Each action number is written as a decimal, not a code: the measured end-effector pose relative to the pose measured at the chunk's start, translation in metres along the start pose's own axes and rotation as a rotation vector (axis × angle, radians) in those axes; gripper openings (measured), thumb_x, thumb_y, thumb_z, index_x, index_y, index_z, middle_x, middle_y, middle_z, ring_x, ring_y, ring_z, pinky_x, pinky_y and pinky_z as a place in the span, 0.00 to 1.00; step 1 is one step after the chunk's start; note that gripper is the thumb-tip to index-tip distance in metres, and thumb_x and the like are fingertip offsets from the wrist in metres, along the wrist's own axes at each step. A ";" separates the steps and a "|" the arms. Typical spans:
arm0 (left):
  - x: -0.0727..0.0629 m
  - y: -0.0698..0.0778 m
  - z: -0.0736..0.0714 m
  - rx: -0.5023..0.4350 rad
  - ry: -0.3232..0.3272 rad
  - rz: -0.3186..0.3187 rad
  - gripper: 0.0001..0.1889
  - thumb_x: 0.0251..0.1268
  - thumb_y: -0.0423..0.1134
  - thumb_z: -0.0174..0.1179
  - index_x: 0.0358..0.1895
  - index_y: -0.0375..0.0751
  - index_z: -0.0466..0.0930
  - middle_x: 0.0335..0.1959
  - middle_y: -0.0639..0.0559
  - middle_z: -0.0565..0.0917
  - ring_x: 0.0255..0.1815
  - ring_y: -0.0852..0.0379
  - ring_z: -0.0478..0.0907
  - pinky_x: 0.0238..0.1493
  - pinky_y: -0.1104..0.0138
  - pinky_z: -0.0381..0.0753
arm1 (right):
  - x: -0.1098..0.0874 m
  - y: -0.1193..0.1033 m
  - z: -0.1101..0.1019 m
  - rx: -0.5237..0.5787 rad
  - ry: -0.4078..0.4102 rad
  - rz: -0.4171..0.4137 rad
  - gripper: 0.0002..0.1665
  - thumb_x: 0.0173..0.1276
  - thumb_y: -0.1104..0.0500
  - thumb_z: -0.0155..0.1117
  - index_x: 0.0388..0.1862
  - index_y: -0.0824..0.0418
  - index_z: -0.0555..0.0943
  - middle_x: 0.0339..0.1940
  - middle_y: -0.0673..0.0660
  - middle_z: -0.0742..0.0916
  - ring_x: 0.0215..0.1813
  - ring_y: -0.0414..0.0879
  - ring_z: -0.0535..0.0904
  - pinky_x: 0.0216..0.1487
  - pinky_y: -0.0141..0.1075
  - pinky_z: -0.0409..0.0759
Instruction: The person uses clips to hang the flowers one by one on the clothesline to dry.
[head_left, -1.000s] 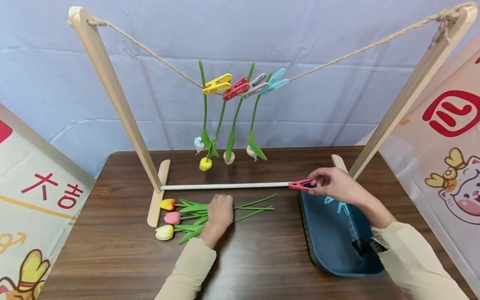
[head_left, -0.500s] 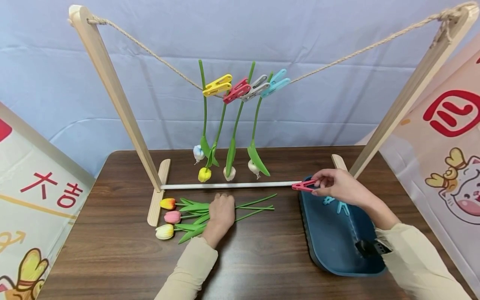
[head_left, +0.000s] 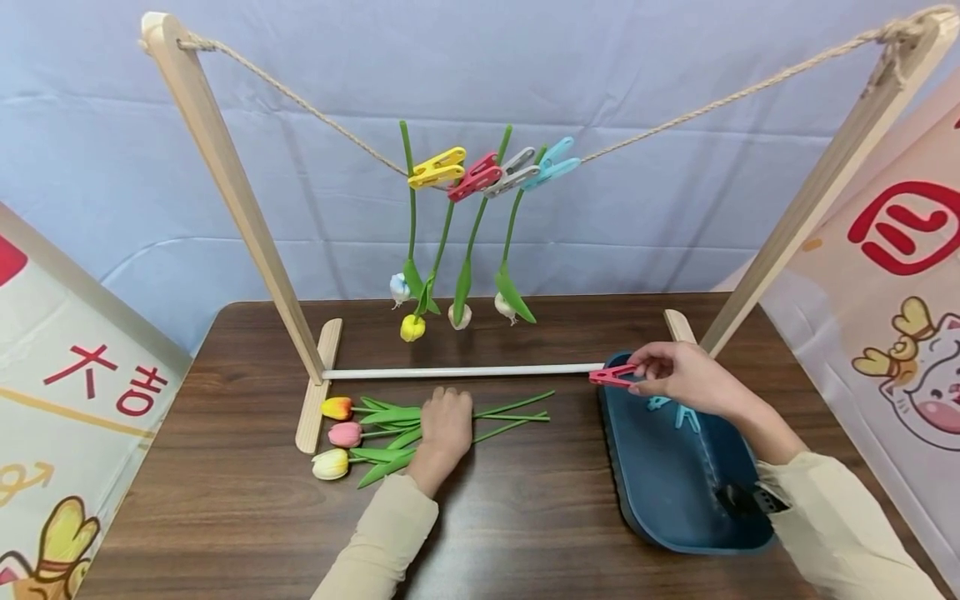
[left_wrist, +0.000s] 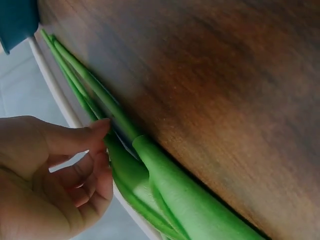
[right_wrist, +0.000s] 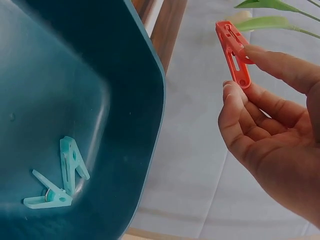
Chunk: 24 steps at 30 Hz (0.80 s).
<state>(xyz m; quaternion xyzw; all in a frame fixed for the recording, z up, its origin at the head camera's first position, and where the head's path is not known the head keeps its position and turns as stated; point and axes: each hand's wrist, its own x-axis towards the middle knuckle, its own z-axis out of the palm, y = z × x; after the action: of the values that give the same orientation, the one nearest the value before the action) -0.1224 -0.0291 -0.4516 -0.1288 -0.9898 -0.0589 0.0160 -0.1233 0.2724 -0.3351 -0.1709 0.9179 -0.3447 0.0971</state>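
My right hand pinches a red clothespin between thumb and fingers, above the far left corner of the blue basin. In the right wrist view the thumb and fingertips press its handle ends. My left hand is at the stems of three artificial tulips lying on the table: an orange-yellow one, a pink one and a pale yellow one. The left wrist view shows thumb and fingertips pinching a green stem; which tulip it belongs to, I cannot tell.
A rope sags between two wooden posts. Yellow, red, grey and light blue clothespins hold several upside-down tulips on it. A white bar joins the posts low down. Light blue clothespins lie in the basin.
My right hand has moved slightly right with the red clothespin, over the basin's edge. The hanging tulips sway a little. My left hand has barely shifted.
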 end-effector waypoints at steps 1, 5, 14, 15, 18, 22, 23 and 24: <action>0.000 0.000 -0.001 0.006 -0.002 0.003 0.05 0.51 0.29 0.63 0.32 0.40 0.81 0.28 0.46 0.78 0.35 0.48 0.73 0.34 0.59 0.75 | -0.001 0.000 0.000 0.000 0.000 0.008 0.18 0.54 0.65 0.68 0.41 0.74 0.77 0.25 0.53 0.78 0.26 0.42 0.71 0.23 0.31 0.71; -0.001 0.000 -0.008 0.027 0.016 0.015 0.07 0.51 0.28 0.62 0.34 0.41 0.81 0.29 0.46 0.78 0.36 0.48 0.74 0.34 0.58 0.75 | -0.002 0.002 -0.002 -0.005 -0.004 0.030 0.17 0.54 0.65 0.68 0.41 0.74 0.77 0.25 0.54 0.78 0.27 0.43 0.72 0.24 0.31 0.72; -0.003 0.005 -0.032 0.037 0.068 0.021 0.08 0.53 0.27 0.60 0.36 0.41 0.82 0.29 0.46 0.78 0.35 0.48 0.75 0.33 0.58 0.75 | -0.005 0.006 -0.004 -0.012 0.004 0.021 0.16 0.55 0.65 0.68 0.40 0.73 0.77 0.25 0.53 0.79 0.27 0.42 0.73 0.25 0.31 0.73; -0.003 0.005 -0.033 0.038 0.073 0.022 0.08 0.53 0.28 0.60 0.35 0.41 0.82 0.29 0.46 0.78 0.35 0.48 0.75 0.33 0.58 0.75 | -0.005 0.006 -0.004 -0.010 0.003 0.023 0.16 0.55 0.65 0.68 0.40 0.73 0.77 0.25 0.53 0.79 0.26 0.42 0.73 0.25 0.31 0.73; -0.003 0.006 -0.034 0.044 0.075 0.022 0.07 0.53 0.28 0.60 0.34 0.41 0.81 0.28 0.46 0.77 0.35 0.48 0.75 0.33 0.58 0.75 | -0.006 0.008 -0.004 -0.002 -0.002 0.024 0.16 0.55 0.64 0.68 0.40 0.73 0.77 0.25 0.53 0.79 0.26 0.41 0.73 0.25 0.32 0.73; -0.004 0.006 -0.035 0.067 0.071 0.028 0.07 0.51 0.28 0.62 0.34 0.41 0.81 0.28 0.46 0.77 0.35 0.48 0.74 0.33 0.59 0.75 | -0.007 0.009 -0.004 -0.008 -0.005 0.019 0.16 0.55 0.64 0.68 0.40 0.73 0.77 0.25 0.52 0.79 0.26 0.41 0.73 0.25 0.32 0.73; -0.005 0.005 -0.036 0.074 0.079 0.032 0.07 0.50 0.28 0.63 0.34 0.41 0.81 0.29 0.46 0.77 0.35 0.48 0.74 0.33 0.59 0.75 | -0.007 0.009 -0.004 -0.016 -0.002 0.018 0.16 0.55 0.64 0.68 0.40 0.73 0.77 0.24 0.52 0.79 0.26 0.41 0.73 0.25 0.32 0.73; -0.005 0.005 -0.036 0.082 0.091 0.038 0.07 0.49 0.28 0.63 0.34 0.40 0.81 0.29 0.45 0.77 0.35 0.48 0.74 0.33 0.59 0.74 | -0.007 0.009 -0.004 -0.025 0.001 0.014 0.16 0.55 0.64 0.68 0.40 0.73 0.77 0.24 0.52 0.79 0.26 0.41 0.73 0.25 0.32 0.73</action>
<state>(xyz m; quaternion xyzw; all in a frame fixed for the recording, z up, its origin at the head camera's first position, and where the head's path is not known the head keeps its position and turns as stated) -0.1160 -0.0297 -0.4154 -0.1438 -0.9870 -0.0238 0.0672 -0.1200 0.2845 -0.3376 -0.1653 0.9234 -0.3327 0.0969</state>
